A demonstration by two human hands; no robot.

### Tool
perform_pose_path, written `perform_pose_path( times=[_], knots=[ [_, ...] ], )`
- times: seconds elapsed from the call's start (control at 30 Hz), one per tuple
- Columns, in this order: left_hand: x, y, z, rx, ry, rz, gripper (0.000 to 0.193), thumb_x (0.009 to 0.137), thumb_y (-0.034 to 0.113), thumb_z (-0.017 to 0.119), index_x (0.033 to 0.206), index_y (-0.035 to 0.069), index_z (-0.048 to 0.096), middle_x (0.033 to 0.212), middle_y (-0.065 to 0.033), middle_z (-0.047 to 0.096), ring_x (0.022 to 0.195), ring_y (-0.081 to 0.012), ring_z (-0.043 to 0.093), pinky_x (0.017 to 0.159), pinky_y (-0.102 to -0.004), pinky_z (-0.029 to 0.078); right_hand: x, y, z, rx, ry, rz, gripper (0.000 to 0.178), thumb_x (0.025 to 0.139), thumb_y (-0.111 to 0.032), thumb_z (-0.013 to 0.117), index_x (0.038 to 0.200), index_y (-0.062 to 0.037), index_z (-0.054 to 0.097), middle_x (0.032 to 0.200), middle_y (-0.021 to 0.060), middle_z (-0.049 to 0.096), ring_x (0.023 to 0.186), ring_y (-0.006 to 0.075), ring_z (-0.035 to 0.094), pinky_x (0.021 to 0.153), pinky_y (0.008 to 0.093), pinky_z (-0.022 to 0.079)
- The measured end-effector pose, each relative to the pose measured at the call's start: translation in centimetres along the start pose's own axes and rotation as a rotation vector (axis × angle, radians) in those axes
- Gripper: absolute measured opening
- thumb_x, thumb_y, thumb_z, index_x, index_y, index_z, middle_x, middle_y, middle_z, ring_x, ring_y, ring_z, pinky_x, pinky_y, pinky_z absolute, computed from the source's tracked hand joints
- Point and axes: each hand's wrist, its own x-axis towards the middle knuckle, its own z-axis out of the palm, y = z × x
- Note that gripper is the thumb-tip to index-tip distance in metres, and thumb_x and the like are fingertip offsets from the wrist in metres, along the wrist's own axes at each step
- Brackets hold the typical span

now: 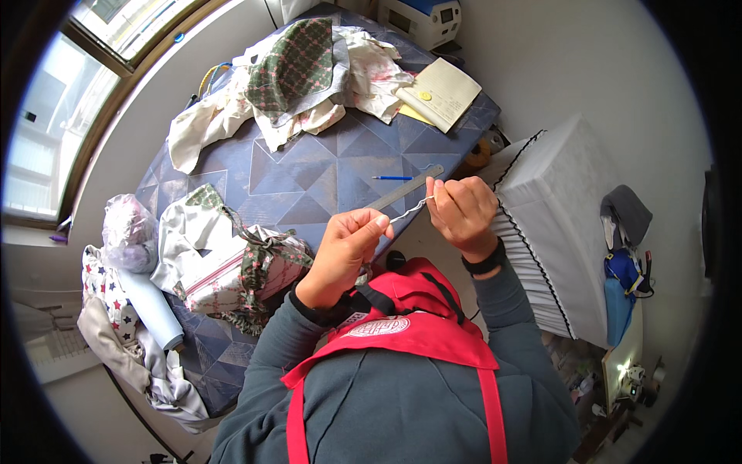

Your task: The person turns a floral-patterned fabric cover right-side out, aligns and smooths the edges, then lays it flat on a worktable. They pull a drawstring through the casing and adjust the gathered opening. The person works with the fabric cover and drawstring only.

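A short white twisted cord (411,210) stretches between my two hands, above the near edge of the table. My left hand (346,249) pinches one end between thumb and forefinger, with the other fingers curled in. Higher and to the right, my right hand (465,212) grips the other end in its closed fingertips. Behind the cord, a metal ruler (411,185) lies slantwise on the blue patterned table cover (305,178), partly hidden by my hands. A blue pencil (393,178) rests just beyond the ruler.
Left of my arm lie a floral fabric bundle (224,282), a clear plastic bag (130,232) and a pale blue roll (151,309). Patterned cloths (290,77) are heaped at the far side, beside an open notebook (440,93). A white covered piece of furniture (556,232) stands right.
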Motion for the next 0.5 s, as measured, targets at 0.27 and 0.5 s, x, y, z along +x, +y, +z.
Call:
perform_pose_path(
  times=[0.27, 0.5],
  knots=[
    [0.7, 0.9, -1.3, 0.248, 0.003, 0.095, 0.026, 0.099, 0.024, 0.062, 0.085, 0.002, 0.066, 0.059, 0.0102, 0.039, 0.053, -0.001, 0.027, 0.049, -0.0226, 0.017, 1.2, 0.2, -2.9, 0.837, -0.484, 0.738, 0.014, 0.082, -0.004, 0.075, 0.091, 0.0006, 0.065, 0.086, 0.0101, 0.069, 0.078, 0.0206, 0.067, 0.07, 0.0297, 0.052],
    [0.4, 1.4, -1.7, 0.439, -0.011, 0.331, 0.016, 0.098, 0.014, 0.063, 0.087, 0.003, 0.068, 0.064, 0.005, 0.057, 0.051, -0.0021, 0.042, 0.047, -0.0226, 0.028, 0.0, 0.6, -4.5, 1.411, -0.639, 1.144, 0.009, 0.09, -0.006, 0.07, 0.087, 0.0019, 0.069, 0.081, 0.0067, 0.07, 0.071, 0.0108, 0.063, 0.063, 0.0217, 0.047]
  ],
)
